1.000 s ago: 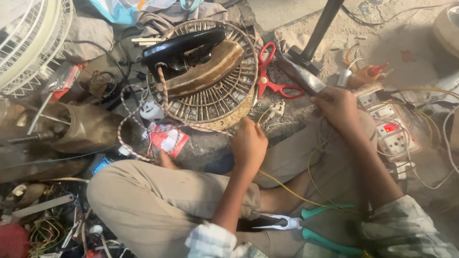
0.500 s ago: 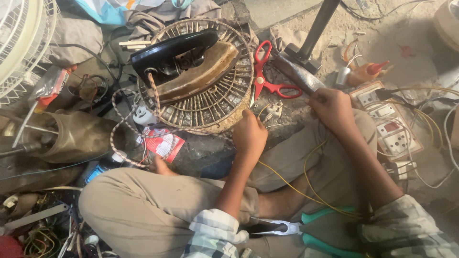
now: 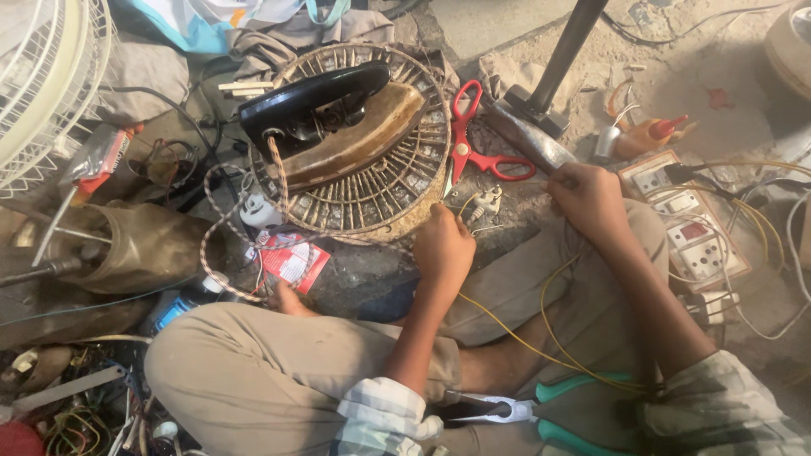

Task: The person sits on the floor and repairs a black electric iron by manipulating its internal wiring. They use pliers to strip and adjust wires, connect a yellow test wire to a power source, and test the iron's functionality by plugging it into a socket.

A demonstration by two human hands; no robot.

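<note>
The floor (image 3: 693,76) is crowded almost everywhere; the only bare room is a dusty, gritty patch at its top right corner, and even that is crossed by thin wires. A round fan grille (image 3: 380,194) of rusty wire ribs lies toward the top middle, with an old iron (image 3: 338,127) on it: dull brown metal body, glossy black handle, and a braided cord looping off to the left. Red-handled scissors (image 3: 477,143) lie just beside the grille's right edge. A white wire fan guard (image 3: 42,93) fills the top left corner, and a board of white sockets (image 3: 684,228) sits near the right edge.

The left hand (image 3: 443,249) is curled into a loose fist just below the grille's lower rim, pinching the end of a thin yellow wire (image 3: 541,338) that runs back across the person's lap. The right hand (image 3: 587,198) is closed around the handle of a worn, grey metal blade (image 3: 524,139) that points up and left toward the scissors. Teal-handled pliers (image 3: 524,412) rest in the lap near the bottom edge.
</note>
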